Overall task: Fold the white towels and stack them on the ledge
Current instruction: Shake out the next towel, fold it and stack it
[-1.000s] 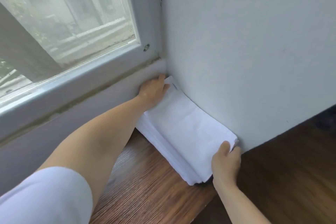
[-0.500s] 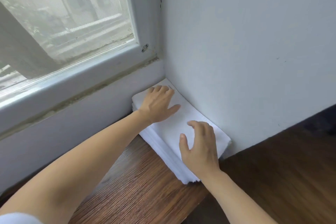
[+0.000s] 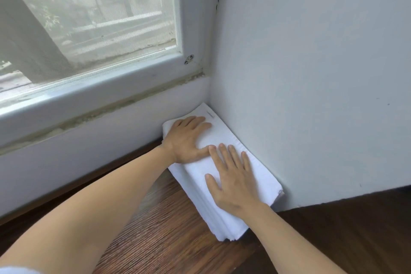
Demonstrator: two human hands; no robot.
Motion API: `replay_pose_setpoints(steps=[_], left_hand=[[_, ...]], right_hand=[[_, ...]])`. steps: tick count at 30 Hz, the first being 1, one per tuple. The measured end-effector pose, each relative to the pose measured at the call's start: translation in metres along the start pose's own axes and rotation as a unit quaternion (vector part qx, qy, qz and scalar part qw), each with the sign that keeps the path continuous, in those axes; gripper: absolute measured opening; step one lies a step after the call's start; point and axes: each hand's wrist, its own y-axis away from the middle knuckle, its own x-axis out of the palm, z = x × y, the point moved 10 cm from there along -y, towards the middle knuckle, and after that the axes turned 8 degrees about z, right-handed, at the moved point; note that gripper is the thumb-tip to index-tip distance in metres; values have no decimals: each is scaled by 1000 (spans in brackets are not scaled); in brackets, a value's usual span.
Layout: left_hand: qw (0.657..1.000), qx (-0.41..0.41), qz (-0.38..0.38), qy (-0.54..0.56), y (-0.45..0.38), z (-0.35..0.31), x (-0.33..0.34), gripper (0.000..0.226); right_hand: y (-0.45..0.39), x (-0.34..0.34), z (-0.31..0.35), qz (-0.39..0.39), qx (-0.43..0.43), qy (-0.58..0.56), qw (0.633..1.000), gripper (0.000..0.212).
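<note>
A stack of folded white towels (image 3: 224,140) lies on the wooden ledge (image 3: 155,229), pushed into the corner where the wall (image 3: 311,73) on the right meets the low wall under the window (image 3: 89,18). One long side of the stack runs along the right wall, and its far short end touches the low wall. The near end shows several layered edges, roughly flush.

Both hands lie flat on top of the stack, palms down, fingers spread — neither grips anything. The left hand (image 3: 186,138) covers the far part of the top towel, its fingers pointing toward the corner. The right hand (image 3: 231,182) covers the near part, fingers pointing up the stack toward the right wall. The left thumb and the right index finger lie just beside each other, perhaps touching; it is hard to tell.

A white sleeve (image 3: 15,270) shows at the lower left edge — only a sliver of it.
</note>
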Motion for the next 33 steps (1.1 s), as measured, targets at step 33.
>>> replay_pose_setpoints(steps=[33], left_hand=[[940, -310, -130, -52, 287, 86, -142, 46]], right_hand=[[-56, -147, 278, -83, -199, -130, 968, 36]])
